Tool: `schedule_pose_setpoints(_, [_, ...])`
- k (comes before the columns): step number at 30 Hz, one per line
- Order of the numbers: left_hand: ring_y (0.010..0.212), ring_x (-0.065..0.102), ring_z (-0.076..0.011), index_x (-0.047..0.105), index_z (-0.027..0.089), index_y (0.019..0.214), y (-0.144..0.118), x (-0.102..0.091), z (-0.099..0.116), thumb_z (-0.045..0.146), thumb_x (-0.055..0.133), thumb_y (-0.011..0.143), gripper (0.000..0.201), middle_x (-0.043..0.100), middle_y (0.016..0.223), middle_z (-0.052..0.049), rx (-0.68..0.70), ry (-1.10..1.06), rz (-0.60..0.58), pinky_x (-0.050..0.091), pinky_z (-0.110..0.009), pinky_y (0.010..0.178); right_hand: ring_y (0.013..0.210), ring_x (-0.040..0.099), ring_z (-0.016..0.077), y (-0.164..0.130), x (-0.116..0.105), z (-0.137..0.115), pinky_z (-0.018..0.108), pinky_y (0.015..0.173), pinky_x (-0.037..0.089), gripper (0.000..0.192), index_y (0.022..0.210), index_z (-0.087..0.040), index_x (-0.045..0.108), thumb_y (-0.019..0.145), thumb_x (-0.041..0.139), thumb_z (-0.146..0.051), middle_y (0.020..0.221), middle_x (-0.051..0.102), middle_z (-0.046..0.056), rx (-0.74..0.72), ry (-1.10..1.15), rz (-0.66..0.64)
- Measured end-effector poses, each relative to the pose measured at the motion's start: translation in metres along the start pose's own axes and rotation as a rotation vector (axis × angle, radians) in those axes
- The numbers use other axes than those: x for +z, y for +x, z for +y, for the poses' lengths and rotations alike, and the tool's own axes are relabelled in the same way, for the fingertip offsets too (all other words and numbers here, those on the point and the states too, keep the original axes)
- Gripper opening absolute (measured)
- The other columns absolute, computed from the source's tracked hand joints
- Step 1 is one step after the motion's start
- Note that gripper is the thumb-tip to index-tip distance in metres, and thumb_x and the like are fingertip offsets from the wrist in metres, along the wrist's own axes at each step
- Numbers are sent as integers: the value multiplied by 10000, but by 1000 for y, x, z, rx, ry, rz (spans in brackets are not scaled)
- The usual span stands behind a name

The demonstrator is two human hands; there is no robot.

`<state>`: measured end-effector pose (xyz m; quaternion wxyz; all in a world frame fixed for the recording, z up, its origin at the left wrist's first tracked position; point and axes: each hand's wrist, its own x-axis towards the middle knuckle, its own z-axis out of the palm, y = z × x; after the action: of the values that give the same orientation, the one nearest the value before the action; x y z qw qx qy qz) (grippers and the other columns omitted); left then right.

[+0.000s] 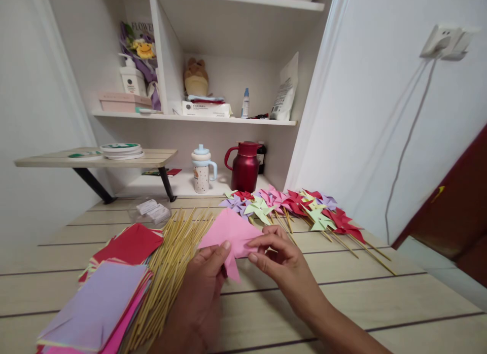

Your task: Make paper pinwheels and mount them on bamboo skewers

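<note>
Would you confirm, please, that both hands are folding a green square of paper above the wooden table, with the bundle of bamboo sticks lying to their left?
Not quite: the head view shows the paper is pink, not green. Otherwise it holds: the left hand and right hand hold it above the wooden table, with the bundle of bamboo sticks to their left.

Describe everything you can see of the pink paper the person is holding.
The pink paper is a thin, matte sheet, partly folded, with creases and pointed flaps; one point hangs down between the hands. It is held just above the wooden table, tilted towards the camera. The left hand pinches its lower edge with thumb and fingertips, and the right hand grips its right side. Its left edge lies close to the bundle of wooden sticks.
</note>
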<state>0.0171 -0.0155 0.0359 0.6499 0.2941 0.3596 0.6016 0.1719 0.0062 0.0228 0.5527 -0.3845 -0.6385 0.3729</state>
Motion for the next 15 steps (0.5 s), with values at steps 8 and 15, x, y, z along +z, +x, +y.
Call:
schedule_pose_setpoints(8, [772,664,-194,750,114,827,0,-3,-1,327,838,646,293,746,867,-99,26,-47,-24,507,-276,703,511,286,95,-6,3,1,237,475,231,299,974,-233,775,719,788,-387,563,295,-74,182,147,-80])
schedule_pose_setpoints(15, [780,659,-196,712,131,712,2,-5,-6,329,805,693,219,725,765,-71,-1,-58,-86,500,-281,729,419,325,75,-7,11,-2,223,417,239,299,752,-172,732,673,800,-452,469,410,-68,239,168,-68])
